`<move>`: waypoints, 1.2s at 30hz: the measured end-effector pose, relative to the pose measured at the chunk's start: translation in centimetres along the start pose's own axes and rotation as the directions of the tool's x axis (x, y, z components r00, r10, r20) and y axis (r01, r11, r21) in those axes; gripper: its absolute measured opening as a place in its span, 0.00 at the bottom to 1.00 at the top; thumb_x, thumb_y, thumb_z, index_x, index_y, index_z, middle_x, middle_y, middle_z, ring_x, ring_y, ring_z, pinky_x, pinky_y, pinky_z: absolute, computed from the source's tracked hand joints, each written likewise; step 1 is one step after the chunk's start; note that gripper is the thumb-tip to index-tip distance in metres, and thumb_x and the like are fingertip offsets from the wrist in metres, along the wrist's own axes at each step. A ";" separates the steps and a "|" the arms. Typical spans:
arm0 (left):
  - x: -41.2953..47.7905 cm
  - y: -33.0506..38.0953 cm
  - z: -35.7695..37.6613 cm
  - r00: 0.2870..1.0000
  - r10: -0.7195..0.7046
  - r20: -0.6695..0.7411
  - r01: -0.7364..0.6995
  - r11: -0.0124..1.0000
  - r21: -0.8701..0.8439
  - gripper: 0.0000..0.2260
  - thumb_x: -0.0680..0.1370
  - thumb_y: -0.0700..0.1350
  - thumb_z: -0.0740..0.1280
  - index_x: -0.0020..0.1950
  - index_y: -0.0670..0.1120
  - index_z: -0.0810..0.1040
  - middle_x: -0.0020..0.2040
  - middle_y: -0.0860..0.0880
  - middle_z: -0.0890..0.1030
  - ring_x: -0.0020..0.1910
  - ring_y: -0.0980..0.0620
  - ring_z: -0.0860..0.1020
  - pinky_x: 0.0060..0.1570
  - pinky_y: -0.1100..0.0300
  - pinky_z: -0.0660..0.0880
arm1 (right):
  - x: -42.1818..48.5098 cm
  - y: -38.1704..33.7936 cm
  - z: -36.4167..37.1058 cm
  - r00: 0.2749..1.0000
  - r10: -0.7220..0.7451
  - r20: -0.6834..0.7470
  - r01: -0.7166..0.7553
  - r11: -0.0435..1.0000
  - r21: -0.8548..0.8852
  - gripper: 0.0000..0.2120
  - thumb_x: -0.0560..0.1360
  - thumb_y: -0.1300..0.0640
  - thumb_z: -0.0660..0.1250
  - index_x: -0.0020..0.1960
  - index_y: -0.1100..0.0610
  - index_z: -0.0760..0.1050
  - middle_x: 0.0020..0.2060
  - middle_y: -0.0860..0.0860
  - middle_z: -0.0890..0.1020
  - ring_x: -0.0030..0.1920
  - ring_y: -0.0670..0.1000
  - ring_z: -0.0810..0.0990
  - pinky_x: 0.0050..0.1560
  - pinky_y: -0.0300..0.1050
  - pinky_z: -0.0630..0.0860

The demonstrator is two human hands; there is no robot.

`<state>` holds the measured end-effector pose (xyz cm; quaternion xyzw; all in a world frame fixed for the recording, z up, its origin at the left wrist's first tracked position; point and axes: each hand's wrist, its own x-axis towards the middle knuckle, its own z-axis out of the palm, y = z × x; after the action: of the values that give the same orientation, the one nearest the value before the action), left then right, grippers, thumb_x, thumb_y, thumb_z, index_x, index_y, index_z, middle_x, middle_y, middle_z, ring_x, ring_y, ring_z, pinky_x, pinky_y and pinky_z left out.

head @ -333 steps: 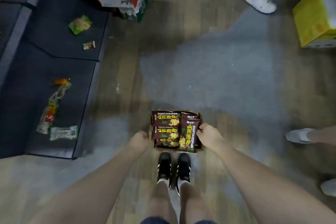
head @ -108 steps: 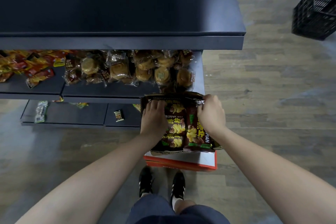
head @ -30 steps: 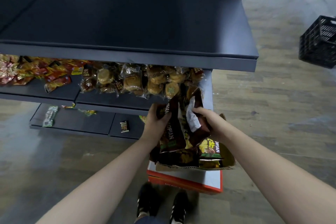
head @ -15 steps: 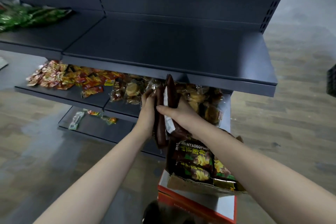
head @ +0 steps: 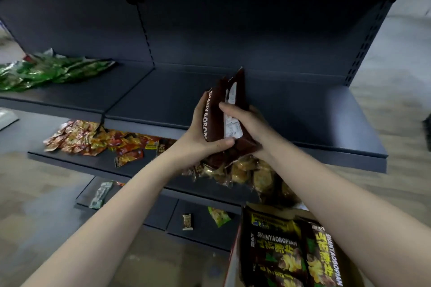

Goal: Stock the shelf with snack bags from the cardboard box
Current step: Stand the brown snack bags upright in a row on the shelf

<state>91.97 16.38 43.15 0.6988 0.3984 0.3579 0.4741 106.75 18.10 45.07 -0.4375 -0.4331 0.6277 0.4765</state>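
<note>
Both my hands grip a small stack of dark brown snack bags (head: pixel 229 109) held upright on edge in front of the dark shelf (head: pixel 303 119). My left hand (head: pixel 200 140) wraps the stack's left side, thumb under its lower end. My right hand (head: pixel 249 123) holds the right side, thumb across a white label. The bags hover over the shelf's front edge, not resting on it. The cardboard box (head: pixel 235 247), with several more brown bags (head: pixel 279 256), sits at the lower right under my right forearm.
Green bags (head: pixel 46 70) lie on the same shelf level at far left. The shelf below holds red-orange packets (head: pixel 93 137) and clear-wrapped pastries (head: pixel 256 175). A few loose packets (head: pixel 187 221) lie on the bottom shelf. Wood floor extends to the right.
Both hands have lifted the bag stack higher, from the lower shelf's level up to the bare shelf's front edge. The view has tilted up and moved closer to the shelving.
</note>
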 end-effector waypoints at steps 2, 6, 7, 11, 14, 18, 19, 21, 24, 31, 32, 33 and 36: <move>1.2 -1.1 -1.7 1.000 -0.003 0.002 0.004 0.999 -0.036 0.50 0.72 0.36 0.71 0.76 0.54 0.35 0.63 0.68 0.60 0.56 0.80 0.67 0.50 0.77 0.71 | 1.9 -0.2 1.4 0.999 -0.039 0.006 0.039 0.991 -0.125 0.24 0.74 0.50 0.70 0.68 0.54 0.71 0.54 0.52 0.83 0.52 0.51 0.83 0.55 0.47 0.79; 3.7 -3.1 -6.2 1.000 0.003 -0.024 -0.004 0.999 -0.032 0.51 0.71 0.34 0.71 0.74 0.56 0.33 0.61 0.70 0.60 0.56 0.81 0.68 0.49 0.76 0.72 | 6.6 -0.8 4.4 0.997 -0.075 0.022 0.078 0.953 -0.293 0.31 0.74 0.45 0.68 0.73 0.50 0.63 0.63 0.50 0.77 0.59 0.49 0.78 0.60 0.46 0.74; 4.6 -3.8 -7.5 0.999 0.003 -0.046 -0.003 1.000 -0.017 0.52 0.71 0.34 0.72 0.74 0.56 0.32 0.61 0.70 0.61 0.55 0.81 0.68 0.49 0.76 0.72 | 8.0 -1.0 5.1 0.995 -0.093 0.020 0.095 0.946 -0.311 0.31 0.74 0.45 0.68 0.73 0.50 0.62 0.63 0.49 0.77 0.58 0.48 0.78 0.57 0.42 0.74; 8.3 -5.8 -12.6 0.986 -0.021 -0.164 0.027 0.999 0.035 0.55 0.70 0.38 0.74 0.74 0.54 0.30 0.59 0.67 0.64 0.52 0.77 0.71 0.43 0.82 0.69 | 13.8 -1.1 7.7 0.965 -0.247 -0.084 0.210 0.928 -0.309 0.28 0.75 0.51 0.69 0.71 0.52 0.62 0.55 0.43 0.76 0.48 0.37 0.75 0.42 0.28 0.71; 11.6 -8.2 -16.0 0.972 -0.010 -0.234 0.028 0.997 0.074 0.58 0.68 0.44 0.77 0.74 0.53 0.28 0.68 0.59 0.62 0.66 0.62 0.66 0.55 0.76 0.67 | 17.8 -0.8 8.6 0.918 -0.324 -0.228 0.251 0.920 -0.300 0.29 0.74 0.51 0.70 0.70 0.52 0.62 0.51 0.41 0.75 0.51 0.39 0.76 0.45 0.31 0.71; 15.7 -11.0 -18.8 0.955 0.011 -0.296 0.047 0.981 0.189 0.63 0.57 0.63 0.76 0.74 0.56 0.31 0.74 0.51 0.61 0.72 0.52 0.63 0.70 0.49 0.65 | 22.0 0.1 8.9 0.830 -0.435 -0.350 0.318 0.883 -0.345 0.34 0.73 0.53 0.72 0.73 0.52 0.59 0.62 0.48 0.74 0.61 0.47 0.75 0.62 0.41 0.71; 16.6 -11.4 -19.2 0.953 0.022 -0.303 0.044 0.977 0.210 0.63 0.56 0.65 0.74 0.74 0.55 0.31 0.74 0.51 0.61 0.72 0.52 0.62 0.70 0.48 0.65 | 22.8 0.1 8.9 0.811 -0.453 -0.370 0.323 0.875 -0.362 0.35 0.72 0.54 0.72 0.73 0.52 0.58 0.64 0.49 0.73 0.62 0.47 0.74 0.64 0.42 0.71; 18.1 -12.2 -19.9 0.945 0.058 -0.323 0.027 0.967 0.252 0.61 0.57 0.64 0.74 0.75 0.53 0.34 0.74 0.50 0.59 0.74 0.51 0.59 0.71 0.48 0.62 | 24.0 0.2 8.7 0.772 -0.479 -0.417 0.334 0.865 -0.375 0.37 0.72 0.54 0.72 0.74 0.52 0.56 0.65 0.49 0.71 0.63 0.47 0.73 0.65 0.42 0.70; 20.1 -13.2 -20.5 0.910 0.131 -0.394 0.007 0.944 0.331 0.56 0.62 0.55 0.77 0.77 0.50 0.41 0.73 0.48 0.61 0.73 0.49 0.60 0.72 0.47 0.61 | 24.9 0.0 8.3 0.744 -0.475 -0.470 0.341 0.875 -0.344 0.36 0.73 0.54 0.72 0.74 0.53 0.55 0.63 0.48 0.71 0.62 0.46 0.73 0.62 0.40 0.70; 23.7 -13.7 -19.7 0.849 0.168 -0.500 0.088 0.889 0.449 0.51 0.69 0.48 0.75 0.77 0.44 0.40 0.71 0.45 0.59 0.71 0.45 0.58 0.70 0.52 0.57 | 25.5 0.4 7.5 0.741 -0.433 -0.513 0.335 0.901 -0.276 0.33 0.75 0.53 0.69 0.73 0.51 0.56 0.58 0.45 0.74 0.58 0.46 0.76 0.56 0.39 0.72; 24.4 -13.6 -19.5 0.844 0.158 -0.512 0.110 0.884 0.454 0.51 0.69 0.49 0.75 0.77 0.44 0.40 0.71 0.44 0.60 0.70 0.44 0.59 0.70 0.51 0.58 | 25.5 0.4 7.4 0.745 -0.428 -0.512 0.333 0.903 -0.272 0.32 0.75 0.53 0.69 0.73 0.51 0.56 0.56 0.44 0.74 0.56 0.45 0.76 0.54 0.39 0.72; 25.1 -13.6 -19.4 0.836 0.150 -0.528 0.130 0.880 0.456 0.51 0.69 0.49 0.75 0.77 0.43 0.40 0.70 0.44 0.60 0.69 0.43 0.61 0.69 0.51 0.59 | 25.6 0.4 7.2 0.748 -0.423 -0.512 0.329 0.905 -0.268 0.32 0.75 0.53 0.69 0.73 0.50 0.56 0.56 0.43 0.74 0.56 0.44 0.76 0.54 0.39 0.72; 27.1 -13.7 -18.9 0.818 0.158 -0.553 0.143 0.875 0.462 0.51 0.69 0.51 0.75 0.77 0.42 0.41 0.69 0.43 0.62 0.67 0.43 0.63 0.68 0.52 0.60 | 25.8 0.4 6.8 0.743 -0.418 -0.523 0.325 0.908 -0.264 0.32 0.75 0.52 0.69 0.73 0.50 0.57 0.54 0.41 0.74 0.57 0.46 0.76 0.56 0.41 0.72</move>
<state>83.95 50.96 38.99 0.6550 0.5962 0.4426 0.1403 95.91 42.42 42.78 -0.5446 -0.3974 0.3248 0.6633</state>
